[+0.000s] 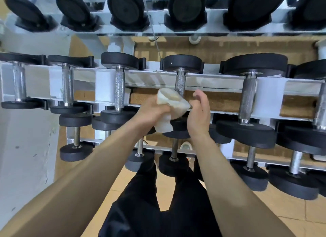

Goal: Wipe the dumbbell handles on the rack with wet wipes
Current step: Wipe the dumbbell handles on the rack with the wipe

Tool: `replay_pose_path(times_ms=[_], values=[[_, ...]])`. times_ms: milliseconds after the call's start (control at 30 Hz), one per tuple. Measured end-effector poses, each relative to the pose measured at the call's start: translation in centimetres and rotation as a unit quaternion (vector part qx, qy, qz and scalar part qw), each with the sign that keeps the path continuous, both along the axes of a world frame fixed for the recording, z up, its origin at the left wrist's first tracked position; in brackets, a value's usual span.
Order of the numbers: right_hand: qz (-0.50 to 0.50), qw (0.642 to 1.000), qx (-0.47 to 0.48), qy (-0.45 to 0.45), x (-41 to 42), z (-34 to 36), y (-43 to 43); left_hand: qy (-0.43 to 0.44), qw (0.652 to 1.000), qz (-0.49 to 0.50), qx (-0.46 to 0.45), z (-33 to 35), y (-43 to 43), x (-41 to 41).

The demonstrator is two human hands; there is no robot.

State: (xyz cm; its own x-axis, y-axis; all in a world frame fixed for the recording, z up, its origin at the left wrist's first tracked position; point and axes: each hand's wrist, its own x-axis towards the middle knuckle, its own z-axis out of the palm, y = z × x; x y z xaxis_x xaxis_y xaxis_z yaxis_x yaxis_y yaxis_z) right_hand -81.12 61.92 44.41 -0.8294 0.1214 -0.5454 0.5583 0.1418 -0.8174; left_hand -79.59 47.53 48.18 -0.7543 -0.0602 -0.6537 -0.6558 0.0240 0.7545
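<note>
Wad of crumpled white wet wipe (173, 102) is bunched in my L hand (153, 112), fingers curled tight round its lower half. Top of wad lies over the lower end of the knurled steel dumbbell handle (180, 82), 4th from left on mid tier of the white metal rack (220, 81). Can't tell if cloth touches steel or hangs just in front. Upper part of that handle is bare.

R hand (200, 113): empty, fingers loosely bent, not clamped on anything, palm turned to the wad and just beside its R edge. Contact w/ wipe unclear.

Step (my judgement): at this handle, either starting a wiping pass or re-folding the wad between both hands before wrapping it. Posture fits either. No wet sheen readable on any steel, so can't say which handles are done.

Next move calls for:
- wrap wad round handle and close L fingers so cloth covers full circumference
- stroke along knurling between the two black round end weights
- R hand to steady or help fold

Knurl prob. snags cloth, so firm grip, slow stroke. The thicker knurled steel handle (247, 97) next to the R looks the natural follow-on. Lower-tier handles are partly hidden by weights and my arms.
</note>
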Motion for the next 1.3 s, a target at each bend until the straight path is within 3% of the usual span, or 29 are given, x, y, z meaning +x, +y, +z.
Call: replay_pose_path(times_ms=[100, 200, 233, 300, 367, 400, 633, 733, 800, 967, 1133, 1300], values=[[0.006, 0.992, -0.123, -0.019, -0.9, 1.7, 1.2, -0.034, 0.971, 0.096, 0.217, 0.9, 0.0, 0.3], [0.076, 0.976, -0.192, -0.067, -1.8, 3.3, 2.9, -0.031, 0.957, 0.075, 0.277, 1.0, 0.1, 0.2], [0.121, 0.975, -0.178, -0.055, -2.0, 3.4, 3.3, -0.028, 0.964, 0.074, 0.252, 0.5, 0.2, 0.0], [0.168, 0.982, -0.084, -0.010, -2.4, 2.6, 3.7, -0.020, 0.994, 0.068, 0.081, -0.9, 0.2, -0.5], [0.175, 0.984, 0.016, -0.005, -3.1, 1.0, 3.6, -0.008, 0.991, 0.055, -0.121, -2.1, 0.3, -1.0], [0.183, 0.981, 0.058, -0.013, -3.4, 0.5, 3.4, 0.000, 0.983, 0.051, -0.178, -2.6, 0.2, -1.2], [0.178, 0.932, 0.314, -0.025, -3.5, -2.3, 2.5, 0.032, 0.924, -0.032, -0.379, -4.5, -0.2, -2.0], [0.112, 0.921, 0.369, 0.056, -3.1, -1.4, 2.2, 0.040, 0.945, 0.007, -0.323, -5.0, -0.3, -1.8], [0.104, 0.923, 0.349, 0.123, -2.8, -0.8, 1.7, 0.068, 0.956, 0.045, -0.282, -5.1, -0.3, -1.2], [0.241, 0.945, 0.220, -0.017, -2.5, -1.4, -2.8, 0.114, 0.933, 0.182, -0.289, -5.6, 0.1, 1.6], [0.056, 0.975, 0.098, -0.191, -5.4, -2.4, -6.3, 0.118, 0.918, 0.272, -0.262, -6.1, 1.5, 2.6], [-0.012, 0.978, 0.154, -0.143, -5.6, -3.4, -7.2, 0.095, 0.924, 0.283, -0.239, -7.1, 2.3, 1.1]])
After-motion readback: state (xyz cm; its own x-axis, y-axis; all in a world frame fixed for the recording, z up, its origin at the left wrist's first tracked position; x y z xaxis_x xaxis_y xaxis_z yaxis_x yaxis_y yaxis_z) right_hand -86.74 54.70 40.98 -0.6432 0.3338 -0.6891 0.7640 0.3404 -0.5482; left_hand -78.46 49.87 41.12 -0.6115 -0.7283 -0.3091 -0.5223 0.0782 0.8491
